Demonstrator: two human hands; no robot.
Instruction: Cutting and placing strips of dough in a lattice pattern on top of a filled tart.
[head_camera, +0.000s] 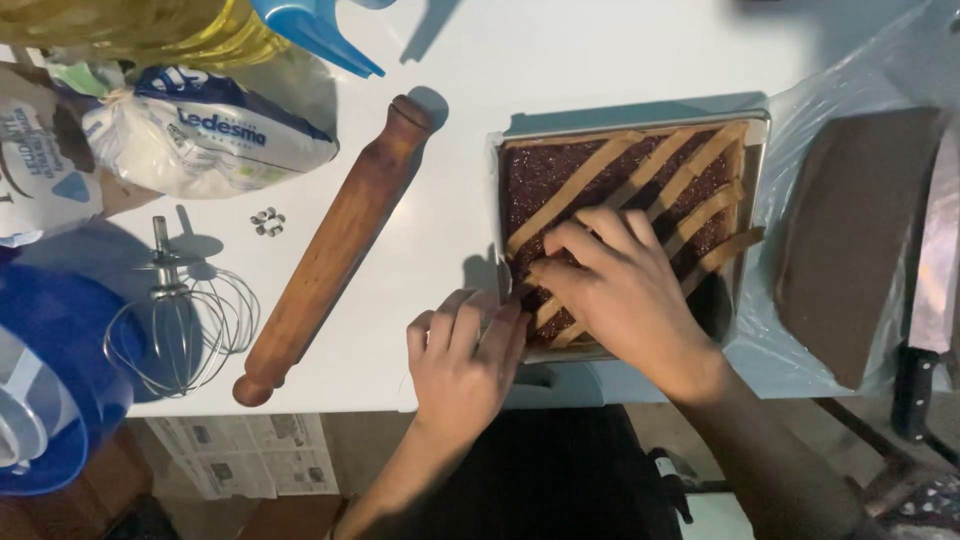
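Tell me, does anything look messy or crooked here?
Yes: on the tart in the baking pan, one dough strip hangs over the right rim. A big knife also lies at the table's right edge, near the brown block.

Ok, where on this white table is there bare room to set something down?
Bare white tabletop lies between the long wooden rolling pin and the rectangular metal baking pan, and above that pan. The left is crowded: metal wire whisk, white bags, blue bowl.

tart (610, 170): near corner covered by the right hand (625, 290)
left hand (465, 355): fingertips tucked out of sight at the pan's edge
oil bottle (150, 25): top cut off
knife (925, 300): blade partly out of frame
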